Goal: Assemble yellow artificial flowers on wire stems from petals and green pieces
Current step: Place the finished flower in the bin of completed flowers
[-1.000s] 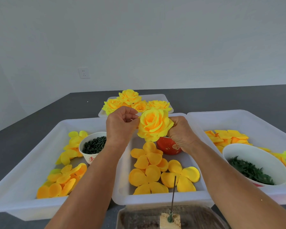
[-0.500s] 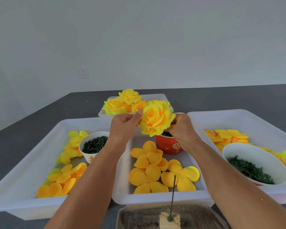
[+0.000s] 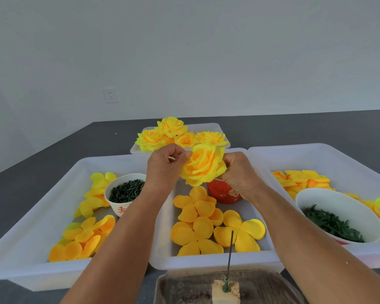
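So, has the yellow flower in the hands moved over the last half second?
Yes. The yellow flower has come down slightly against the red cup: the cup's dark-filled rim showed beneath it then, and its petals cover that rim now.

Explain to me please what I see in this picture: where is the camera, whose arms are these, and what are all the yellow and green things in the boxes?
The camera sits on a person's head and looks forward and down, so the two bare arms are that person's own. No machine is here.

The left hand and the right hand hold one finished yellow flower between them; the left fingers pinch its outer petal.

On the dark table stand white plastic trays. The left tray holds loose yellow petals and a small bowl of dark green pieces. The middle tray holds flat petal shapes and a red cup. The right tray holds more petals and a big bowl of green leaves. Finished flowers lie in the far tray.

At the near edge, a thin wire stem stands upright in a small block.
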